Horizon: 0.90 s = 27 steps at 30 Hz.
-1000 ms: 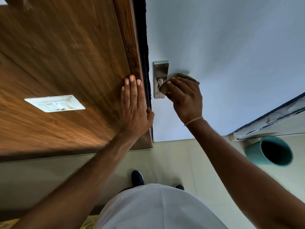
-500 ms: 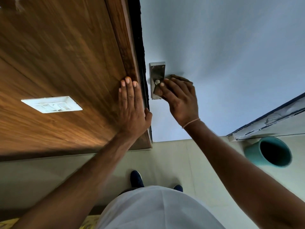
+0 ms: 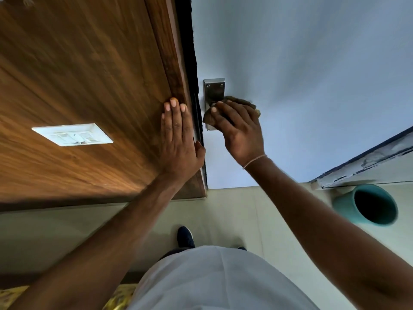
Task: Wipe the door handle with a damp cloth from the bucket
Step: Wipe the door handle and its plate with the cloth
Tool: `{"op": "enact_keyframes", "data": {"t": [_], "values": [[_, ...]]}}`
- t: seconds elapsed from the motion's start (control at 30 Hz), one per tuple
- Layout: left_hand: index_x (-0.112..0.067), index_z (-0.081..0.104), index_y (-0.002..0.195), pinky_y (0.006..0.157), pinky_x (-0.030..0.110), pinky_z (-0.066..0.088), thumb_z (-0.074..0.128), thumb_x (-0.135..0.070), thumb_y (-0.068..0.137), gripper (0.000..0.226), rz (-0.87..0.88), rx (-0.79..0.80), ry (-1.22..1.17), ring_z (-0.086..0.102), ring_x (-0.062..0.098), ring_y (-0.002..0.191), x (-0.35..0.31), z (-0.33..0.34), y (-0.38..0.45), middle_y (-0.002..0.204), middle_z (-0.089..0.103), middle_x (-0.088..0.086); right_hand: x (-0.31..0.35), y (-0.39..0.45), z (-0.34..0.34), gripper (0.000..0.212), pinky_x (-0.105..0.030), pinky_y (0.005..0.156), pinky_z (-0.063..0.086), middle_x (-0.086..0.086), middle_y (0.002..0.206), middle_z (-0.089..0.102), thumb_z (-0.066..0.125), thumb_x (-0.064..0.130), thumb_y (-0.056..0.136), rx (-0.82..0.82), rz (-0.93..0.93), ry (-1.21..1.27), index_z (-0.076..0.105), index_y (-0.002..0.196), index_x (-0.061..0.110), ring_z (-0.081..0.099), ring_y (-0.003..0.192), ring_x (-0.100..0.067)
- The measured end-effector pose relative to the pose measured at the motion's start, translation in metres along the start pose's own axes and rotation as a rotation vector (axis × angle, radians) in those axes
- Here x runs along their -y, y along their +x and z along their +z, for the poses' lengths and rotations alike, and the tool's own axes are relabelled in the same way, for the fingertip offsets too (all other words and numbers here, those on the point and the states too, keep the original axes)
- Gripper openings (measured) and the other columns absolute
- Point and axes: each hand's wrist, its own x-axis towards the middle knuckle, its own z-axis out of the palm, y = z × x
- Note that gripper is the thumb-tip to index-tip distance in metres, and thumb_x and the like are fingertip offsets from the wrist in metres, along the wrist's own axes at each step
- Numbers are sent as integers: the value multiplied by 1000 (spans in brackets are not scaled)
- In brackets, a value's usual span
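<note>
Hands, two. Left hand (image 3: 178,144): flat and fully open, fingers together, palm pressed on the wood panel (image 3: 85,90) at its edge, grasping nothing. Right hand (image 3: 239,128): curled around a brown cloth (image 3: 209,117), pressing it against the handle (image 3: 213,101); the lever itself is hidden under cloth and fingers, and only the steel backplate shows above, with two screws. One thin band (image 3: 254,161) circles the right wrist. Door (image 3: 301,74), one: pale blue-grey, plain, with the handle near its left edge, just beside the dark gap at the frame. Switch plate (image 3: 72,134), one: white, set in the wood panel, well apart from the left hand. Floor (image 3: 245,213): pale tiles, meeting door and panel at the bottom. Skirting (image 3: 366,159), one strip at right, its paint chipped and peeling. Bucket (image 3: 366,205), one: teal, standing on the floor at right by the skirting, well apart from the handle; its inside is dark and the contents cannot be made out. Shoes (image 3: 185,237), two: dark, one plainly seen, the other only a toe past the white garment (image 3: 219,280).
</note>
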Motion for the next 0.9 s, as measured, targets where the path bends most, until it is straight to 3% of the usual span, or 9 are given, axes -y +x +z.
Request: {"op": "enact_keyframes", "data": {"t": [0.17,0.4,0.53,0.63,0.77,0.83,0.9], "values": [[7,18,169,138,55,18,77,-30,82,111,-16,-13,-6,18,47,166,-2,-4,-1,176,19,31,-44,-19,-25,27,-50,107,51,-7,137,74,76,14,102,-43,44,-55,78,129,12,68,132,-33],[6,8,169,138,55,16,77,-36,81,120,-22,9,-30,13,48,166,-5,-3,0,177,13,32,8,8,-10,35,-50,107,49,-10,138,73,60,9,103,42,18,-4,75,134,13,67,130,-36],[6,9,170,137,56,19,74,-37,84,116,-27,3,-23,15,48,166,-5,-4,-1,177,14,32,-12,3,-20,34,-49,106,49,-9,137,73,64,14,106,49,20,-25,72,138,15,66,129,-36],[7,13,169,137,56,20,74,-32,82,113,-48,-10,-27,16,48,166,-8,-6,-1,177,15,32,-37,-11,-30,29,-48,104,48,-7,135,73,67,23,108,10,95,-54,74,135,16,67,127,-36],[7,12,169,138,55,18,73,-31,82,113,-75,2,-48,13,47,167,-13,-8,-1,178,12,31,-44,-19,-28,33,-48,99,51,-7,137,70,72,21,104,87,217,-5,72,137,20,64,125,-37],[6,12,170,138,54,18,74,-31,82,113,-74,3,-51,13,46,167,-13,-9,-2,178,12,30,-36,-19,-31,32,-43,97,52,-9,136,69,63,23,104,119,327,93,73,134,18,62,122,-39],[6,12,170,137,54,19,75,-30,82,114,-65,0,-47,14,46,167,-11,-10,-2,178,13,30,-26,-18,-37,45,-31,98,45,-10,135,68,48,31,97,141,451,189,74,131,16,60,120,-38]]}}
